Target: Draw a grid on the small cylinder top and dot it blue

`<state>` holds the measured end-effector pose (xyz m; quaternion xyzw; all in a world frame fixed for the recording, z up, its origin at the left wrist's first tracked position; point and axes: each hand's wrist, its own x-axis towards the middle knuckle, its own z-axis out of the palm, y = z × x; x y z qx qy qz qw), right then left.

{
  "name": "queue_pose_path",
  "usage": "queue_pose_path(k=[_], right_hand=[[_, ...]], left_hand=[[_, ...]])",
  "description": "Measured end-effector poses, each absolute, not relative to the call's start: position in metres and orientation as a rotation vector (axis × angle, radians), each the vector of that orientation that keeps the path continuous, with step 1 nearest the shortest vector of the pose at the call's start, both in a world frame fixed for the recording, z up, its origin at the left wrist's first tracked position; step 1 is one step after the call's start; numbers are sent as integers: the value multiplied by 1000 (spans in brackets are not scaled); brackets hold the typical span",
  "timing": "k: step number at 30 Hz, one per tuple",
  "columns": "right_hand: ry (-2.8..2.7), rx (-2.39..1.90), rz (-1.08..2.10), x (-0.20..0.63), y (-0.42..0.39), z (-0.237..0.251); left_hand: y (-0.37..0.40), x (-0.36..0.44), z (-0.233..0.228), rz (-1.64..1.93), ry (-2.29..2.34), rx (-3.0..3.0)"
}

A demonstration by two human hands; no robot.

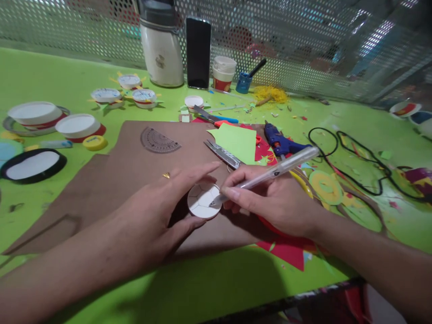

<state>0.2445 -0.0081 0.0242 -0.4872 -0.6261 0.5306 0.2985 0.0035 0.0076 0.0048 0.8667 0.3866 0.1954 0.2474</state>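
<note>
Two hands on brown card: left hand [153,213] fingers steadying a round white disc [204,201], right hand [270,198] fingers pinching a clear pen [266,173].

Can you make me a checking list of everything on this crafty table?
Surface: green table, brown cardboard sheet on it.
Job's things: small white paper disc with drawn lines; clear-barrelled pen, tip on disc.
Clutter: blue glue gun, scissors, clear protractor, paper cup lids, paper scraps.
Grips: left hand steadies disc; right hand holds pen.
Cables: black cord, looped at right.
Surroundings: perforated metal screen, black phone, white jug.
</note>
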Motion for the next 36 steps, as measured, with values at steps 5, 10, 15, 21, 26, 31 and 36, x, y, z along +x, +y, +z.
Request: queue_pose_path(k=[5,10,15,21,26,31,36], right_hand=[[-1715,-1318,1386,245,-9,25],[-1729,-1320,1377,245,-10,24],[-1727,-1328,1381,246,-10,23],[-1728,-1325,1371,247,-10,22],[-1728,-1336,1385,246,-9,22],[-1726,-1341,1391,245,-10,23],[-1729,-1347,1382,246,-11,23]], left_hand=[[7,2,3,525,1079,2370],[6,2,3,522,1065,2396],[6,5,5,501,1081,2380],[4,4,4,510,1082,2384],[6,5,3,513,1082,2392],[6,6,5,509,1085,2409],[4,5,3,513,1106,2393]])
